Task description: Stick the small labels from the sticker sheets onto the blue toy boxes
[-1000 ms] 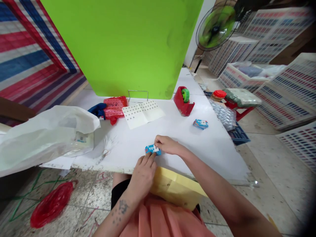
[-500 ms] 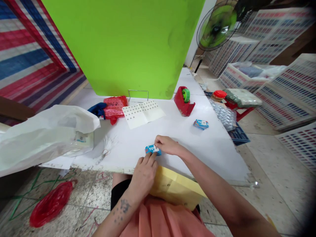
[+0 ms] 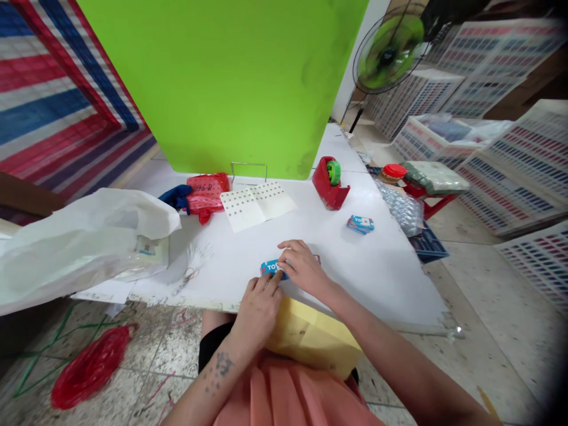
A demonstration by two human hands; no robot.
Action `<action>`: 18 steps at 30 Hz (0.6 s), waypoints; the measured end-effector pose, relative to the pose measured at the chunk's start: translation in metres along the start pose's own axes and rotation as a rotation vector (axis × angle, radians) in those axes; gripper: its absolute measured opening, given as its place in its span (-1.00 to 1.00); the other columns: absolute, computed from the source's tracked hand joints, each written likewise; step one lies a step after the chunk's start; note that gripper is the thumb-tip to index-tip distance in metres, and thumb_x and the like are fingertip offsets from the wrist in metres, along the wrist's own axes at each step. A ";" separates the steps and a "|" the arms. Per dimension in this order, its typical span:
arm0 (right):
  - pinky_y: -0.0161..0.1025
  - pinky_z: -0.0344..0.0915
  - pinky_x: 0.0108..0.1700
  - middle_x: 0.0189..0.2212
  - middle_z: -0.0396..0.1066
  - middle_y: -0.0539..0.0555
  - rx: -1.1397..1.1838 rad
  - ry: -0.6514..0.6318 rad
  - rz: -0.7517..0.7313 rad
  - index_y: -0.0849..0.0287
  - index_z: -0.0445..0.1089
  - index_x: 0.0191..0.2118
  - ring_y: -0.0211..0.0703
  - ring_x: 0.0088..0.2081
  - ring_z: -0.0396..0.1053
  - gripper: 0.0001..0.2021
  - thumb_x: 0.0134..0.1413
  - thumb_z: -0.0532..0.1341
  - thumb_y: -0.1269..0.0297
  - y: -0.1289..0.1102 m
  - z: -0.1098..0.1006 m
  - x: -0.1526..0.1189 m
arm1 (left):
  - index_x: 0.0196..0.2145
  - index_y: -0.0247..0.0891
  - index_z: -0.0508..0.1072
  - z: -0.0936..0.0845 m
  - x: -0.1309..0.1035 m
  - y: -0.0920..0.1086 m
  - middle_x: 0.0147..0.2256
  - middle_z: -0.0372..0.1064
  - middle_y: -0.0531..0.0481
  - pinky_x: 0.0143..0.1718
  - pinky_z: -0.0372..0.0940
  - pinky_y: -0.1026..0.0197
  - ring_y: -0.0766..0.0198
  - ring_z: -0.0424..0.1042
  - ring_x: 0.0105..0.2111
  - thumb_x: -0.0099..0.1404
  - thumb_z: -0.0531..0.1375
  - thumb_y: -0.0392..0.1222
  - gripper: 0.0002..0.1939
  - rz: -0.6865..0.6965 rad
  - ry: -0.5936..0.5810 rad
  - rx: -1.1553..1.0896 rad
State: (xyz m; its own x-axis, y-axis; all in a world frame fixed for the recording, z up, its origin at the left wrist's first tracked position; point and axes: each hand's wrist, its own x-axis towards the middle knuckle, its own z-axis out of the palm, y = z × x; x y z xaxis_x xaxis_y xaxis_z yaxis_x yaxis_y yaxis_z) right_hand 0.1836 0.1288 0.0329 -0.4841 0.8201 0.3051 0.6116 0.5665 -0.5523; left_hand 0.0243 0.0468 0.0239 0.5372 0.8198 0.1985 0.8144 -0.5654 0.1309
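Note:
A blue card (image 3: 268, 267) with white letters lies near the front edge of the white table. The fingers of my left hand (image 3: 260, 305) are stretched out and rest on its lower edge. My right hand (image 3: 304, 271) is over the card's right part, fingertips touching it and fingers apart; it hides that end. Behind the right hand a bit of another blue piece (image 3: 316, 258) shows. A small stack of similar blue cards (image 3: 360, 224) sits farther right. Beyond the hands lies a white sticker sheet (image 3: 257, 205) with rows of small dark squares.
A red tape dispenser (image 3: 331, 183) stands at the back right, near a green board (image 3: 231, 89). A red packet (image 3: 207, 192), white ties (image 3: 191, 266) and a large plastic bag (image 3: 89, 236) are on the left. Yellow paper (image 3: 315, 337) covers my lap.
My right hand has loosened from a pinch at the card's right end; its fingers are now spread over it. A blue piece behind that hand shows more. My left hand stays put.

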 end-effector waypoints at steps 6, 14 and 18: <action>-0.02 0.16 0.03 -0.17 0.37 0.12 0.128 0.071 0.117 0.14 0.39 -0.43 -0.06 -0.06 0.27 -0.92 -0.02 0.23 0.47 -0.001 -0.007 0.000 | -0.25 -0.29 0.36 -0.013 -0.010 0.005 -0.02 0.28 -0.13 -0.06 0.17 0.01 0.07 0.23 -0.06 0.26 0.02 -0.47 -0.81 -0.002 -0.012 -0.044; -0.29 0.21 -0.39 -0.55 0.34 -0.06 0.551 0.002 0.449 0.17 0.31 -0.45 -0.25 -0.47 0.29 -0.89 -0.08 0.24 0.27 0.010 -0.007 0.003 | -0.26 -0.27 0.33 -0.018 -0.018 0.009 -0.15 0.28 -0.08 -0.11 0.17 0.05 0.12 0.20 -0.17 0.23 0.03 -0.50 -0.79 -0.032 -0.104 -0.127; -0.36 0.10 -0.52 -0.63 0.26 -0.15 0.647 0.007 0.498 0.17 0.32 -0.19 -0.33 -0.58 0.20 -0.70 -0.13 0.26 0.28 0.021 -0.020 -0.001 | -0.28 -0.25 0.33 -0.019 -0.016 0.009 -0.25 0.28 -0.04 -0.17 0.18 0.06 0.14 0.21 -0.24 0.24 0.01 -0.50 -0.78 -0.044 -0.166 -0.162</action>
State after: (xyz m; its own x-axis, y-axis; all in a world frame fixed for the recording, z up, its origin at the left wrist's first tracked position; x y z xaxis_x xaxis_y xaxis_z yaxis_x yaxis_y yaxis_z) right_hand 0.2095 0.1418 0.0364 -0.2459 0.9650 -0.0912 0.2704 -0.0221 -0.9625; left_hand 0.0192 0.0269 0.0408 0.5414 0.8403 0.0279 0.7993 -0.5247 0.2930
